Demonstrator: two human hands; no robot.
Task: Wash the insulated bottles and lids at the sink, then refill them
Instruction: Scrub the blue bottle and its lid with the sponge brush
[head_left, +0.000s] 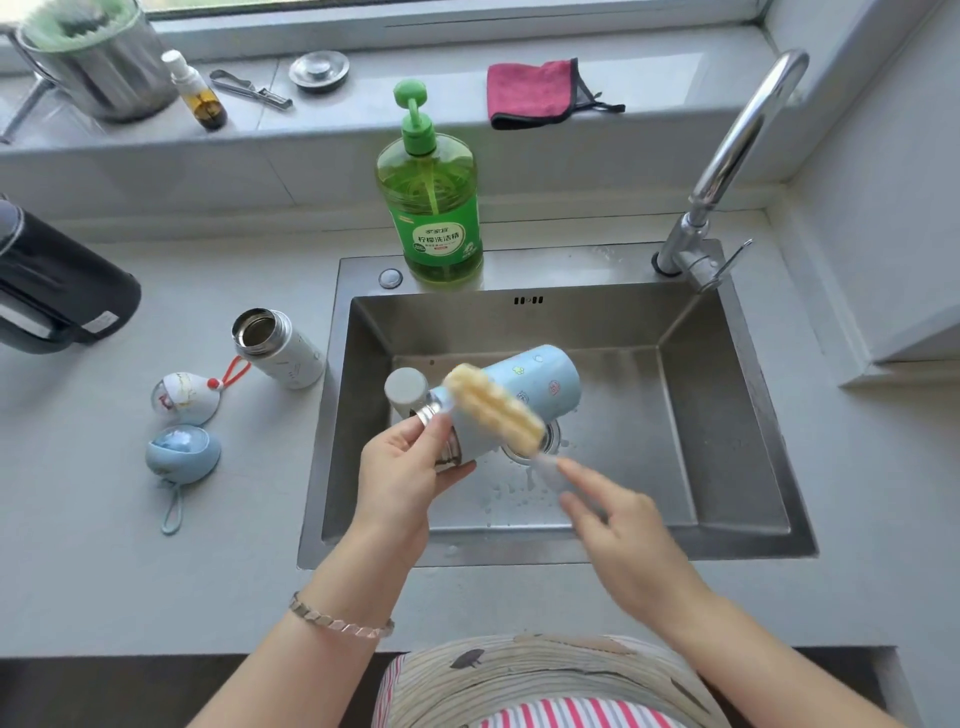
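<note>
Over the steel sink (727, 415), my left hand (400, 467) grips the neck of a light blue insulated bottle (535, 389) that lies tilted, base pointing far right. My right hand (618, 530) holds the clear handle of a bottle brush, whose yellow sponge head (493, 405) lies across the outside of the blue bottle. A grey round cap (406, 387) sits just behind the bottle's mouth. On the counter to the left stands a white insulated bottle (280, 349) with its mouth open. Beside it lie a white lid (184, 397) with a red loop and a blue lid (182, 451) with a blue loop.
A green dish soap pump bottle (431, 208) stands on the sink's back rim. The chrome tap (727, 161) rises at the back right. A black kettle (57, 291) sits at far left. The sill holds a pink cloth (535, 93), a sink plug (319, 70), a small spray bottle (200, 96) and a steel pot (98, 62).
</note>
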